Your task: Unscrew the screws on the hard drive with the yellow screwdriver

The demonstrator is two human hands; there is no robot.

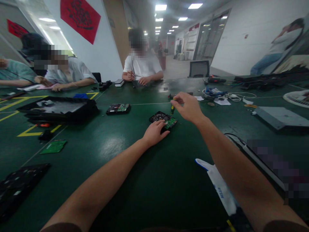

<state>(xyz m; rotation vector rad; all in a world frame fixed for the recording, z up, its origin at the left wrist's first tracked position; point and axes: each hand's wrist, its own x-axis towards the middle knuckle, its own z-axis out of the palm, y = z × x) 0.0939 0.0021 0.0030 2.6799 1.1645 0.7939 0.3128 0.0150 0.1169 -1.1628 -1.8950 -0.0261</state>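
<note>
While your right hand [189, 108] pinches a yellow-black screwdriver [172, 109], your loosely spread left hand [155, 133] touches a black-green hard drive [158, 117]. One black plastic tray [65, 116] holds white scraps [46, 103]

A black tray [61, 116] sits at the left of the green worktop [94, 141]; a grey metal case [282, 116] lies at the right. Red paper [80, 19] hangs on a white wall [103, 53].

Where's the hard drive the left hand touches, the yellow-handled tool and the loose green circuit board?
Hard drive [158, 116]: head view, on its dark face.
Yellow-handled tool [172, 109]: head view, on the handle.
Loose green circuit board [53, 146]: head view, on its middle.
</note>
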